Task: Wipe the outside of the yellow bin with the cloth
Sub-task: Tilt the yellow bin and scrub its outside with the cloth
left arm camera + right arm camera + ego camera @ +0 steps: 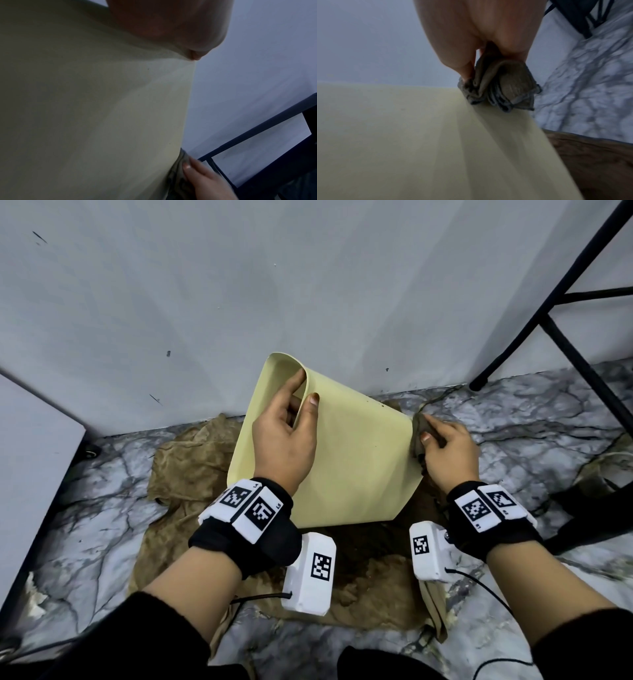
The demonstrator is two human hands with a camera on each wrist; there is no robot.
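Observation:
A pale yellow bin (pixel 346 460) is tilted on the floor near the wall, its mouth up and to the left. My left hand (pixel 286 436) grips its rim, thumb on the outer wall and fingers inside. My right hand (pixel 448 450) holds a folded grey-brown cloth (pixel 423 429) against the bin's right side edge. The left wrist view shows the bin wall (pixel 102 108) with my thumb (pixel 180 27) on it and the right hand (pixel 204 177) with the cloth (pixel 181 170) low down. In the right wrist view the bunched cloth (pixel 501 86) presses on the bin's edge (pixel 423 135).
A large tan sheet (pixel 191 474) lies spread on the marble-patterned floor (pixel 513 412) under the bin. A black metal stand (pixel 561 302) rises at the right, its foot by the wall. A grey wall (pixel 205 285) is just behind, and a white panel (pixel 30 457) stands at left.

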